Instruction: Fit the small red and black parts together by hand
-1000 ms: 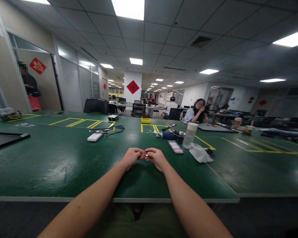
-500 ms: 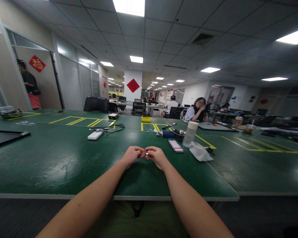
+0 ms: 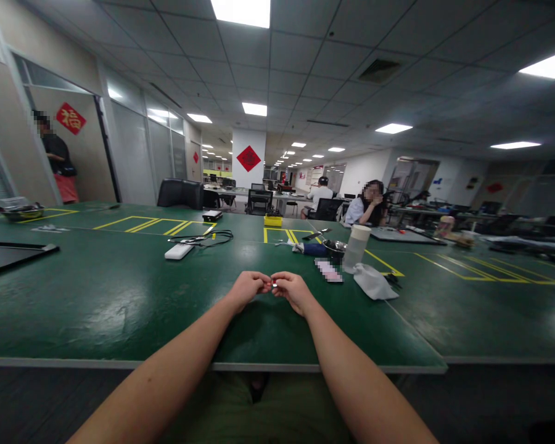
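The small object sat at the meeting point of the two hands, in front of the person's body and above the green desk. What showed of it was a speck of red with a bright white or silvery patch just below the red. Most of it was covered by fingers, so its full shape could not be made out. Its long axis could not be told either, nor which way it pointed; the pale patch lay on the side facing six o'clock.

The right hand had its thumb and fingers drawn together in a pinch on the object, pointing towards ten o'clock. The left hand came in from the other side, fingers bent and nearly closed, tips pointing towards two o'clock and right beside the object; whether it gripped any part of it could not be told.

Taking the hands as the centre of the dial, a white power bank lay at ten o'clock and a tangle of black cable at eleven. A yellow box stood far off at twelve. A dark blue item lay at one o'clock, and an upright translucent bottle stood at two, just beside a pale pouch.
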Demonstrator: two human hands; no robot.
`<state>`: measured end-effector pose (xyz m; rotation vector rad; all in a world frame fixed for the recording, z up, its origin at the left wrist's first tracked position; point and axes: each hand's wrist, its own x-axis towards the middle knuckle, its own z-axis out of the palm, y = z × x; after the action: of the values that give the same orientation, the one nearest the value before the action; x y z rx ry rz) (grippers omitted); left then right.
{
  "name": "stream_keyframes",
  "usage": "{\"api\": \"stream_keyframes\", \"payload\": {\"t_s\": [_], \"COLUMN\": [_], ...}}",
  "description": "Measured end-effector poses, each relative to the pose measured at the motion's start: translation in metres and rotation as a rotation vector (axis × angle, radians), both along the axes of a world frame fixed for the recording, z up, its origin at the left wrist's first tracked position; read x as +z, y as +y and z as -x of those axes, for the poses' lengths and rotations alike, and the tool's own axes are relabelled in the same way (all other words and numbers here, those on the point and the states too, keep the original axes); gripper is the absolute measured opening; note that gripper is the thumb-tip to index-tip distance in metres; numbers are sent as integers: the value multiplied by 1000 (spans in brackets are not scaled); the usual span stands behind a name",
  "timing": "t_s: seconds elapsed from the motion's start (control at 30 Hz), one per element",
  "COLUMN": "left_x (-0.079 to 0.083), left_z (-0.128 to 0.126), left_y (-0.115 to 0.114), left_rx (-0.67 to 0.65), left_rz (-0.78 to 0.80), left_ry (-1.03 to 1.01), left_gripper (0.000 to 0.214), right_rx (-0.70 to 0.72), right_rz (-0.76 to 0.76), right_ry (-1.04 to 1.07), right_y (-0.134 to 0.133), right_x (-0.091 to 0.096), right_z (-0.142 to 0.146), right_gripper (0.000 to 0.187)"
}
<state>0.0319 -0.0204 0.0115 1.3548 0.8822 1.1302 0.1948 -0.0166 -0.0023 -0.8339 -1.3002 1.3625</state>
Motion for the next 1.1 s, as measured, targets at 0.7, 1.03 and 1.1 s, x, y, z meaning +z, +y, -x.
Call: {"api": "stream_keyframes", "payload": {"t_s": [0.7, 1.03, 1.1], "left_x": [-3, 0, 0], "left_z": [1, 1, 1], "left_y": [3, 0, -1], "left_rx": [-14, 7, -1], "left_rz": [1, 9, 10], "left_ry": [26, 28, 27], "left_gripper": [27, 26, 27], "right_rx": [0, 4, 7], "right_rz": [12, 13, 13], "right_ry": [-22, -38, -40], "right_y": [-2, -1, 0], "right_x": [2, 1, 0], "right_z": [0, -1, -1], "right_gripper": [23, 26, 26]}}
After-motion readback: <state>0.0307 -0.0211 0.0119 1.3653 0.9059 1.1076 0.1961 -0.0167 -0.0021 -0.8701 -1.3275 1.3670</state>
